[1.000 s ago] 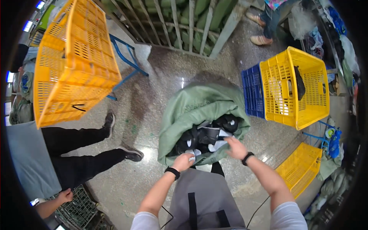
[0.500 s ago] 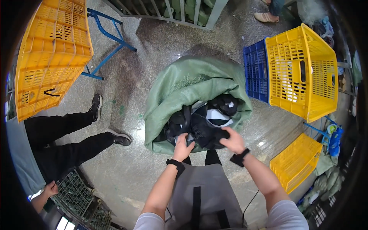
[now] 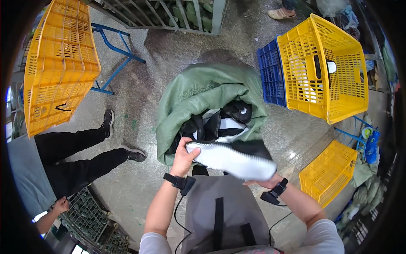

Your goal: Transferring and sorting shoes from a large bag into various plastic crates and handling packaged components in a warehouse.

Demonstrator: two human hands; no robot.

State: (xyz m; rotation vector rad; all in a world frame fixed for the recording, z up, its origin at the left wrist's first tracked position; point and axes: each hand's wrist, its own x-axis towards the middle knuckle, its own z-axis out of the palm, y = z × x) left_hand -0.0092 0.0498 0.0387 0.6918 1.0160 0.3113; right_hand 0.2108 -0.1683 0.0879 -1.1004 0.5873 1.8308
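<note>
My left hand (image 3: 182, 158) grips one end of a black shoe upper (image 3: 230, 161), thumb on its white, sole-shaped underside. This underside faces up and has a stitched-looking edge; its far right end is blurred. Beneath that right end is my right hand (image 3: 267, 182), closed on it with the fingers partly hidden. The upper is held across the near side of a green woven sack (image 3: 179, 101) with a rolled-down mouth. Inside the sack lie several more black uppers (image 3: 240, 111) with white parts. Both wrists wear black straps.
A yellow crate (image 3: 325, 76) and a blue crate (image 3: 271, 72) stand to the right, another yellow crate (image 3: 325, 173) below them. Orange crates (image 3: 63, 63) rest by a blue stand (image 3: 120, 53) at left. A co-worker's legs (image 3: 80, 163) and a barred metal cart (image 3: 169, 17) are nearby.
Both hands have come up and back from the sack's mouth with a shoe upper, its white underside now turned upward. My right hand has moved down and slightly right.
</note>
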